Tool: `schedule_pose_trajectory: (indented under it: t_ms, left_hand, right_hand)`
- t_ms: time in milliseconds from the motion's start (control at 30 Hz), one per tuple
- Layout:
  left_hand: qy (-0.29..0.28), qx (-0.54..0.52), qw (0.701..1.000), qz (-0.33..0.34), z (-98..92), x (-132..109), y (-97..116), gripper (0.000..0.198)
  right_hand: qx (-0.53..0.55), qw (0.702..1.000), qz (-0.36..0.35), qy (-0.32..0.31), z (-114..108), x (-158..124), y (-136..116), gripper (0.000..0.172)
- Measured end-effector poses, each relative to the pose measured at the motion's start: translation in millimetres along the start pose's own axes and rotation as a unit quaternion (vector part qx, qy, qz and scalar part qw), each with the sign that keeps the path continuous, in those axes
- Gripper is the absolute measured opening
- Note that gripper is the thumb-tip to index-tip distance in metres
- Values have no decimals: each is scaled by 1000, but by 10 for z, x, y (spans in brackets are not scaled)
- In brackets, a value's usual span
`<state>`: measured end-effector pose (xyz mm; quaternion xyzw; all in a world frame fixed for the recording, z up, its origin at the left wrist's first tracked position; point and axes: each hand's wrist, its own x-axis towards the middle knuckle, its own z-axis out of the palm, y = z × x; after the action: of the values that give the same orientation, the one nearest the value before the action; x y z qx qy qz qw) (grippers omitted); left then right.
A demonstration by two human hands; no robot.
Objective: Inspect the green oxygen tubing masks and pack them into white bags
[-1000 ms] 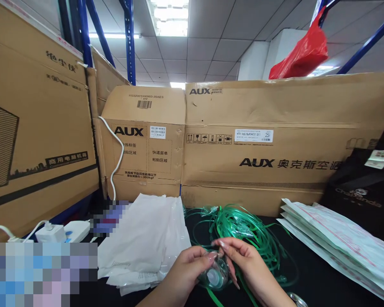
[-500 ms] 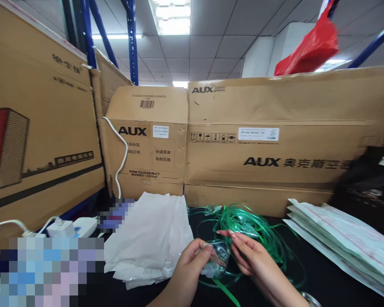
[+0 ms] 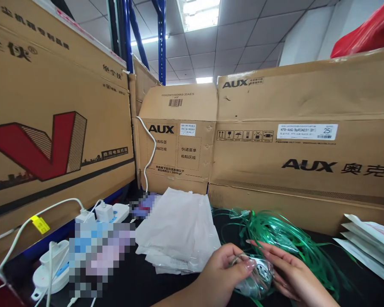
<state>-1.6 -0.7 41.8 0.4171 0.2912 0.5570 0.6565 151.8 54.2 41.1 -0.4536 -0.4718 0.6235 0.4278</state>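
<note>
Near the bottom of the head view, my left hand (image 3: 225, 275) is closed on a clear plastic-wrapped round part (image 3: 259, 275). A silvery disc with small holes shows through the film; its exact kind I cannot make out. My right hand (image 3: 294, 273) is at the part's right side, fingers stretched out and apart, some of them partly behind it. Just beyond both hands lies a loose coil of green plastic strapping (image 3: 284, 232). White plastic bags (image 3: 179, 232) lie stacked to the left of my left hand.
Cardboard walls (image 3: 243, 170) enclose the black tabletop (image 3: 124, 285) at the back and left. Power strips (image 3: 53, 270) with white cables stand at the left, beside pixelated patches. Folded white packages (image 3: 371, 245) lie at the right. A red bag (image 3: 368, 32) hangs at upper right.
The view has swung left, so the scene sits farther right in the picture. The wrapped part is turned with its perforated disc plainer, and my right fingers are closer around its side.
</note>
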Motion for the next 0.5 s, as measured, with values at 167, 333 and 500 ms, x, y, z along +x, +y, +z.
schedule_pose_trajectory:
  t_ms: [167, 333, 500]
  left_hand:
    - [10, 3, 1000, -3, 12, 2, -20, 33]
    - [26, 6, 1000, 3, -1, 20, -4, 31]
    - [60, 25, 997, 40, -36, 26, -29, 28]
  right_hand:
    - [18, 999, -7, 27, 10, -69, -42, 19]
    - [51, 999, 6, 10, 20, -64, -97, 27]
    - [59, 996, -37, -49, 23, -65, -73, 30]
